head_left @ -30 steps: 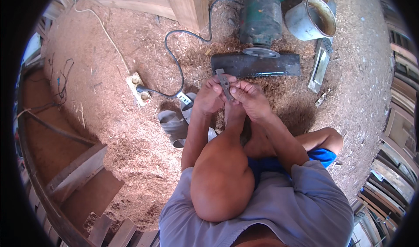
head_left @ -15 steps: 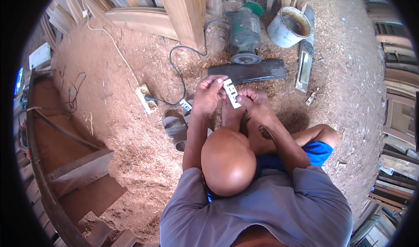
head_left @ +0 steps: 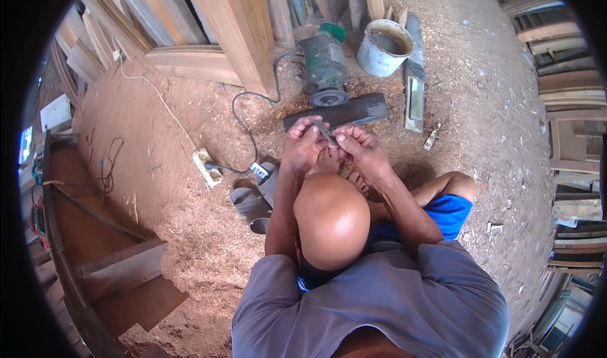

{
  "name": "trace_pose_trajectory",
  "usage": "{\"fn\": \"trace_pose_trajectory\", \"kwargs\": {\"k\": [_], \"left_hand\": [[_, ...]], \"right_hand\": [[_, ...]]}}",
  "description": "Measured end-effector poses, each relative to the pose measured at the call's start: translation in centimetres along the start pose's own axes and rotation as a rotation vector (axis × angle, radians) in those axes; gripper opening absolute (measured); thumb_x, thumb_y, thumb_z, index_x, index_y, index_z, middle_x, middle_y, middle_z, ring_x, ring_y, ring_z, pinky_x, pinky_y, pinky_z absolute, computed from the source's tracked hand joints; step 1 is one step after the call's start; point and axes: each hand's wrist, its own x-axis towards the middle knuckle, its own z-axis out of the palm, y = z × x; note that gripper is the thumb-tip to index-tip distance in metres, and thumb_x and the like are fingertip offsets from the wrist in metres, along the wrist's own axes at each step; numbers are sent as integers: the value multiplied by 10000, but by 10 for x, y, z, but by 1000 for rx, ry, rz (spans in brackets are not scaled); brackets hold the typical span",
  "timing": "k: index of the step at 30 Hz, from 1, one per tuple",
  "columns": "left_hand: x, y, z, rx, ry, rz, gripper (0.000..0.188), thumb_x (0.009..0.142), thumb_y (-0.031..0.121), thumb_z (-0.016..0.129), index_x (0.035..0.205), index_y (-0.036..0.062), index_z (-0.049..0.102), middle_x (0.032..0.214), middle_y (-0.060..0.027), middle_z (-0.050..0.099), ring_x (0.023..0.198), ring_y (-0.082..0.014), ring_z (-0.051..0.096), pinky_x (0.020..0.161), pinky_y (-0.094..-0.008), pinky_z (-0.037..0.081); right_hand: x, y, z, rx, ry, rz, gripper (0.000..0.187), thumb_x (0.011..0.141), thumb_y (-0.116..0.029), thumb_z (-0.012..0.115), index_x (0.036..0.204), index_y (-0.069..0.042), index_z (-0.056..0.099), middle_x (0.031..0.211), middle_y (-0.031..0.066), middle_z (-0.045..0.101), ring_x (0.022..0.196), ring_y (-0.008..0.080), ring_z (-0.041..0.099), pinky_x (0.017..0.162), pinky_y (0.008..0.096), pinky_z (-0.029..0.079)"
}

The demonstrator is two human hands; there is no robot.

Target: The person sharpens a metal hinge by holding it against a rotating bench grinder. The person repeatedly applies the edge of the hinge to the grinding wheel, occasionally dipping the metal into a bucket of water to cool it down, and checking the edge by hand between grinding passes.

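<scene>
Above my raised knee, both hands hold a small flat metal plate point(head_left: 326, 134), now seen nearly edge-on and dark, so its slots are hard to make out. My left hand point(head_left: 303, 144) pinches its upper left end between thumb and fingers. At the lower right end, the thumb and fingers of my right hand point(head_left: 360, 150) press on it. Just beyond the hands lies a dark board point(head_left: 363, 110) in front of a green electric motor point(head_left: 324, 64) with a grey disc point(head_left: 329, 98). A second small pale slotted piece point(head_left: 258, 170) rests by a pair of grey slippers point(head_left: 251, 201) to the left.
A pale power strip point(head_left: 206, 168) with a plugged-in black cord lies on the sawdust-covered floor. At the far side stands a whitish bucket point(head_left: 381, 57) beside a long narrow plank point(head_left: 414, 105). Timber point(head_left: 243, 35) leans at the back; stacked wood point(head_left: 574, 136) lines the right.
The plate has turned from its bright slotted face to nearly edge-on. Both hands still hold it, with their grip shifted slightly. The whole view has shifted a little.
</scene>
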Motion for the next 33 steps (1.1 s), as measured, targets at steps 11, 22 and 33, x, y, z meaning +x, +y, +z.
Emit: {"fn": "trace_pose_trajectory", "kwargs": {"k": [11, 22, 33], "left_hand": [[14, -32, 20, 92, 35, -222, 81, 944, 54, 538, 1006, 37, 587, 904, -68, 642, 789, -165, 653, 696, -327, 577], [13, -36, 23, 170, 86, -300, 57, 936, 98, 571, 981, 65, 584, 878, -28, 636, 735, -134, 645, 611, -278, 553], [15, -38, 22, 142, 99, -279, 52, 931, 83, 574, 979, 68, 585, 879, -26, 642, 732, -132, 647, 588, -269, 538]], "right_hand": [[-18, -14, -16, -257, 153, -189, 105, 870, -22, 642, 965, 12, 616, 844, 22, 635, 744, 65, 563, 672, 211, 470], [-19, -10, -22, -123, 170, -154, 83, 873, -14, 635, 951, 7, 614, 836, 35, 638, 740, 77, 588, 669, 220, 481], [-13, -4, -27, -117, 153, -154, 131, 866, -36, 659, 975, 18, 610, 877, 61, 645, 778, 111, 615, 736, 257, 515]]}}
